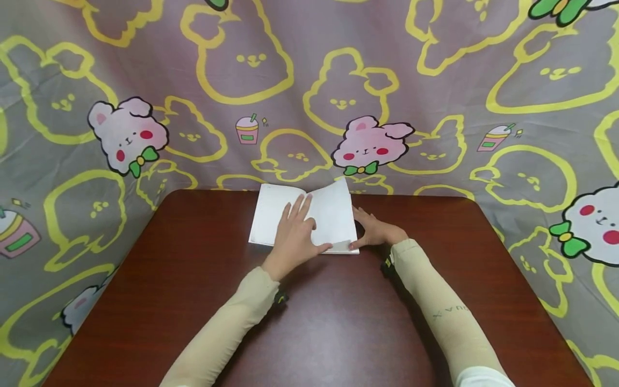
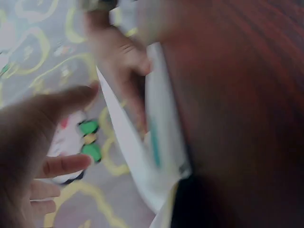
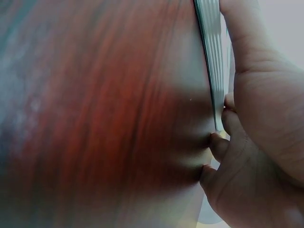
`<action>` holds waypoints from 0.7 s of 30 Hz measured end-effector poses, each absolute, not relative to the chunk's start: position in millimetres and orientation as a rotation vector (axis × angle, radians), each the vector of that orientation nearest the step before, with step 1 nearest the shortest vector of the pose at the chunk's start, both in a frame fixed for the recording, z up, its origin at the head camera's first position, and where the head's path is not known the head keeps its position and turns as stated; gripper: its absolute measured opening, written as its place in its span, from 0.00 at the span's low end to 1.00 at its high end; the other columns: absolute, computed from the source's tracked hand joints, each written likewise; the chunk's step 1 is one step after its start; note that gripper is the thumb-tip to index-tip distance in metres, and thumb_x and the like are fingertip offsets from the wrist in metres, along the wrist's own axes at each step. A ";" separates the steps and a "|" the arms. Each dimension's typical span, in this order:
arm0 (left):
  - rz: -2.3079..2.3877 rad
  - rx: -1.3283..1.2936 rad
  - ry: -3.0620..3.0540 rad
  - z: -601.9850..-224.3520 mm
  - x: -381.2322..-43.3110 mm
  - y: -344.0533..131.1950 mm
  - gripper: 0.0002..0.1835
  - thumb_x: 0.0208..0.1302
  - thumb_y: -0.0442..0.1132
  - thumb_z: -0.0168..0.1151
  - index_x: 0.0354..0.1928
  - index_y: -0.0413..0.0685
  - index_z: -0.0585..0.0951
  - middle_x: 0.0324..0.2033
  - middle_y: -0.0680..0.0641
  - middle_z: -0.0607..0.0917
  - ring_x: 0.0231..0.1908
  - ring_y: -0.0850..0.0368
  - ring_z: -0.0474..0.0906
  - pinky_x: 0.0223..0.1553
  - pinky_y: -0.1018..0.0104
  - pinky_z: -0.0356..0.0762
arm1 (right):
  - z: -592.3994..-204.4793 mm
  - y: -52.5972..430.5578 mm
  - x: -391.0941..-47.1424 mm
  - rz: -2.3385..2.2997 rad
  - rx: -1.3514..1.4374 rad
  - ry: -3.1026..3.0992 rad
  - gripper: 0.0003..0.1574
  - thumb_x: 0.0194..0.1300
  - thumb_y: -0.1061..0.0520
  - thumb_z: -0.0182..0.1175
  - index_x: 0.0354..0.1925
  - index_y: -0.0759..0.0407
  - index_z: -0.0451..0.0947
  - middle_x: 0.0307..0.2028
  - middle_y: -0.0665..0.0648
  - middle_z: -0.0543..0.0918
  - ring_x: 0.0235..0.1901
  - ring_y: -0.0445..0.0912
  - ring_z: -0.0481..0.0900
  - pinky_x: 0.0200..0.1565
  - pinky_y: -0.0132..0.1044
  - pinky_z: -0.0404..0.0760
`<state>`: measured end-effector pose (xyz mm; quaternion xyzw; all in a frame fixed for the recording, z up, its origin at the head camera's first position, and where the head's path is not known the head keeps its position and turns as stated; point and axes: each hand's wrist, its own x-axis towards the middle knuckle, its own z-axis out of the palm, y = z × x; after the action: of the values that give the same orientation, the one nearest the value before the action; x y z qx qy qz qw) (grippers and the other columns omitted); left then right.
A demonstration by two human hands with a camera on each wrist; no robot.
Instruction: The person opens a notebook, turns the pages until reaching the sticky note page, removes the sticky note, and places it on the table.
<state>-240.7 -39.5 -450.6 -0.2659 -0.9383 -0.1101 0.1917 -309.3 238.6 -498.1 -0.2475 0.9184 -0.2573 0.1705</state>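
Observation:
An open book [image 1: 333, 215] with blank-looking white pages lies near the table's back edge. Its right-hand page rises at the top, and in the left wrist view a page [image 2: 121, 128] stands away from the thicker stack. Over the middle of the book, my left hand [image 1: 296, 234] has its fingers spread and its thumb pointing right. My right hand [image 1: 377, 228] rests at the book's right side, thumb at the lower right corner. From the right wrist, the fingers of that hand [image 3: 256, 123] show beside the page edges, some tips at the tabletop.
The dark red wooden table [image 1: 193, 301] stretches in front of and beside the book. Behind it hangs a grey curtain [image 1: 290, 118] with yellow outlines and cartoon rabbits, close to the back edge. The left wrist view is blurred.

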 end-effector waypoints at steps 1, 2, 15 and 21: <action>-0.254 -0.779 -2.658 -453.0 -242.0 -32.6 0.29 0.48 0.67 0.76 0.27 0.46 0.86 0.76 0.35 0.63 0.77 0.40 0.55 0.75 0.40 0.55 | -498.1 238.9 -309.2 -0.732 -0.707 2.612 0.77 0.53 0.41 0.78 0.82 0.59 0.38 0.81 0.67 0.40 0.79 0.67 0.33 0.74 0.70 0.37; -0.201 -0.801 -2.678 -455.5 -243.4 -26.8 0.28 0.47 0.67 0.77 0.27 0.47 0.85 0.76 0.36 0.63 0.77 0.40 0.54 0.75 0.40 0.54 | -498.3 239.2 -309.1 -0.731 -0.710 2.616 0.78 0.53 0.40 0.78 0.82 0.58 0.38 0.81 0.67 0.41 0.79 0.67 0.34 0.74 0.70 0.37; -0.075 -0.902 -2.760 -470.0 -253.8 -18.9 0.20 0.51 0.57 0.80 0.28 0.49 0.85 0.75 0.37 0.65 0.77 0.41 0.56 0.74 0.40 0.56 | -493.8 237.5 -305.5 -0.751 -0.732 2.614 0.77 0.53 0.42 0.79 0.82 0.58 0.38 0.81 0.65 0.40 0.79 0.67 0.33 0.73 0.72 0.36; -0.125 -0.959 -2.666 -468.4 -251.8 -24.6 0.10 0.61 0.39 0.68 0.22 0.47 0.83 0.74 0.39 0.68 0.76 0.42 0.60 0.74 0.41 0.59 | -494.5 239.1 -303.9 -0.745 -0.682 2.606 0.75 0.54 0.42 0.78 0.81 0.61 0.41 0.81 0.67 0.41 0.79 0.66 0.33 0.75 0.69 0.36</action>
<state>-251.8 -24.6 -468.4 -0.3343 -0.9291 -0.0436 0.1520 -303.9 239.1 -494.5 -0.2403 0.9185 -0.2624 0.1724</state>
